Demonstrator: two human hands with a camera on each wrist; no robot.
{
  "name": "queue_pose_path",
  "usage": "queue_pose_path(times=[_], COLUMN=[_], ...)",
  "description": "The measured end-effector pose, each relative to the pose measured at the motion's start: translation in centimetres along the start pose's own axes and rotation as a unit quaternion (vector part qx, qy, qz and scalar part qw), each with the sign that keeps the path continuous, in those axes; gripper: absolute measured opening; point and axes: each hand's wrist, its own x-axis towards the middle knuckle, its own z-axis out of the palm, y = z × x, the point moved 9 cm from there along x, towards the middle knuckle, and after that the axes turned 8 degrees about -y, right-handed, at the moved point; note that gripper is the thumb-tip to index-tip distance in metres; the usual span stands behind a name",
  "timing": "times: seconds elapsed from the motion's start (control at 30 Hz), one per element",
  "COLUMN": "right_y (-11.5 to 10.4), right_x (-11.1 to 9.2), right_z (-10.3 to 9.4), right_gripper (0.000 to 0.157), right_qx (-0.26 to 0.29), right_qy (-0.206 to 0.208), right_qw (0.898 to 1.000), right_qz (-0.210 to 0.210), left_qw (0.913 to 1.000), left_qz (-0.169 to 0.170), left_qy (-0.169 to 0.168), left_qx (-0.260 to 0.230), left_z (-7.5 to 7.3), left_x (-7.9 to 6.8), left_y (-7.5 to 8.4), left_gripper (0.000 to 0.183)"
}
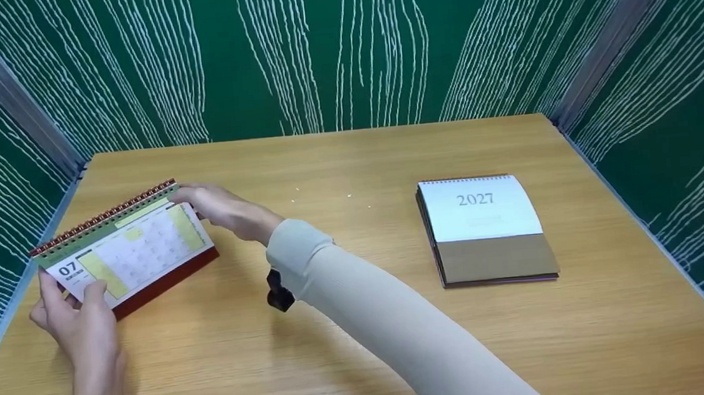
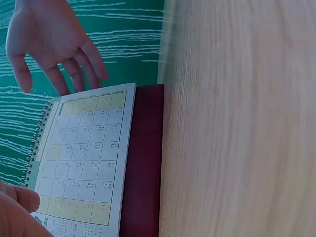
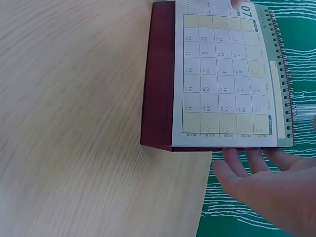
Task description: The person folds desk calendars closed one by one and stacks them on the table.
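Note:
A spiral-bound desk calendar [image 1: 142,251] with a dark red base shows its 07 page, tilted, at the table's left. My left hand [image 1: 82,325] grips its lower left side, the thumb [image 2: 24,197] lying over the page and the other fingers partly hidden behind. At the opposite side is my right hand [image 1: 218,211], near the upper right corner. In the right wrist view the right hand [image 3: 276,182] has its fingertips at the calendar's side edge, partly hidden behind it. The left wrist view shows that hand [image 2: 52,42] with fingers spread.
A second desk calendar [image 1: 486,224], marked 2027 with a brown lower band, lies on the right of the wooden table [image 1: 364,347]. Small white specks [image 1: 349,196] dot the table's middle. Green walls [image 1: 346,47] with white wavy lines stand around the back and sides.

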Motion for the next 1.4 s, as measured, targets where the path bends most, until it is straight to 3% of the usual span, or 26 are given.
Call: queue_pose_path(times=[0.33,0.5,0.9,1.2,1.4], right_y=[-0.3,-1.0,-2.5,-2.7,-3.1], right_x=[0.2,0.2,-0.6,-1.0,-1.5], right_z=[-0.5,-0.6,-1.3,-1.1,-1.0], right_gripper=[0.047,0.043,0.057,0.055,0.053], right_qx=[0.058,0.058,0.046,0.023,0.016], right_qy=[0.000,-0.002,-0.010,-0.020,-0.026], right_qw=[0.998,0.998,0.999,0.999,0.999], right_qz=[0.003,0.005,-0.018,-0.026,-0.037], left_qw=[0.9998,0.9992,0.9953,0.9969,0.9958], left_qz=[-0.001,0.018,0.051,0.014,0.008], left_qy=[-0.012,-0.018,-0.039,-0.010,-0.001], left_qx=[-0.018,-0.029,-0.072,-0.077,-0.092], left_z=[0.4,0.5,0.7,-0.1,-0.6], left_x=[-0.2,-0.1,0.0,-0.3,-0.2], left_y=[0.3,0.5,1.1,-0.3,-0.4], left_gripper=[0.059,0.054,0.052,0.049,0.049])
